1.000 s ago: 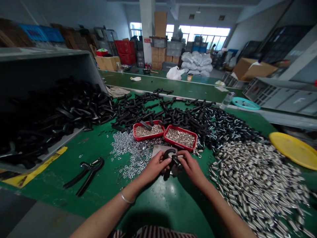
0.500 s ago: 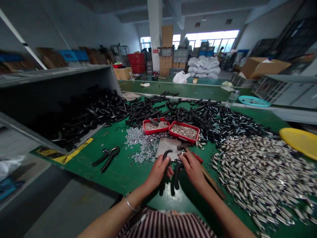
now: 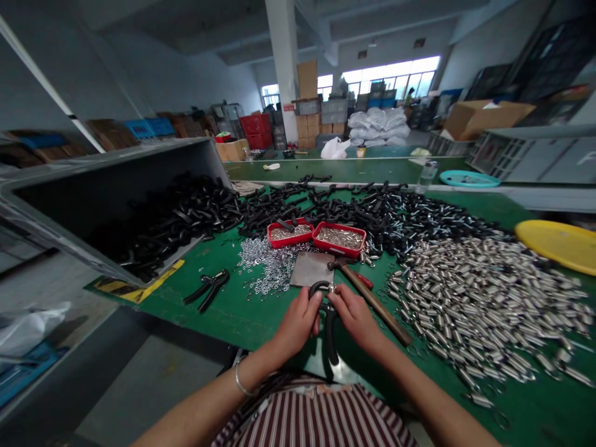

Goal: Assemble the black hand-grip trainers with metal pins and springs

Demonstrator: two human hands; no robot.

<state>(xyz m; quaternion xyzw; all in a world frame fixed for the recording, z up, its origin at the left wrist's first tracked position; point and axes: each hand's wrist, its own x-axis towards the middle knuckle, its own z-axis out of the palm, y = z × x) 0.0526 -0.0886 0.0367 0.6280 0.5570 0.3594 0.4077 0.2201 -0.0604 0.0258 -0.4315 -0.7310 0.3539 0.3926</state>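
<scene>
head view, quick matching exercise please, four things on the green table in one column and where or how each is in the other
1 hammer
2 red trays
3 yellow dish
4 black grip tool

a full of small metal bits
b at the right edge of the table
c held by left hand and right hand
d lying just right of both hands

Pairs: 1-d, 2-a, 3-b, 4-c

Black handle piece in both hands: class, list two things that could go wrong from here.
The right hand works beside the hammer and might nudge it into the spring pile. Both it and the left hand hold the black handle piece near the table edge; its small silver part may drop.
</scene>
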